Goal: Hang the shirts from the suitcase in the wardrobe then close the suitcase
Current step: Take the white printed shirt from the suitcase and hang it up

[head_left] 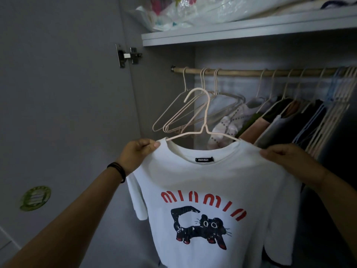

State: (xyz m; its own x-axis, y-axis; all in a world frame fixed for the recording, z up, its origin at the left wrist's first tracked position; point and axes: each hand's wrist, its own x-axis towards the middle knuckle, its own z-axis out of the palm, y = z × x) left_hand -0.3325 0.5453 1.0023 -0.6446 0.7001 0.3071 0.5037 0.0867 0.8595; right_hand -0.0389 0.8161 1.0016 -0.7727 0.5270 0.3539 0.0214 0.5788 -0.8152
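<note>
A white T-shirt (208,182) with red lettering and a black cat print hangs on a pale pink wire hanger (204,120). My left hand (137,153) pinches its left shoulder and my right hand (289,161) pinches its right shoulder. I hold it up in front of the open wardrobe, below the wooden rail (241,72). The hanger's hook points up and is not touching the rail. The suitcase is out of view.
Three empty pink hangers (173,113) hang at the rail's left end. Several hung clothes (280,120) fill the right part. A shelf (241,31) above carries plastic bags. The open wardrobe door (58,93) with its hinge (127,55) stands at left.
</note>
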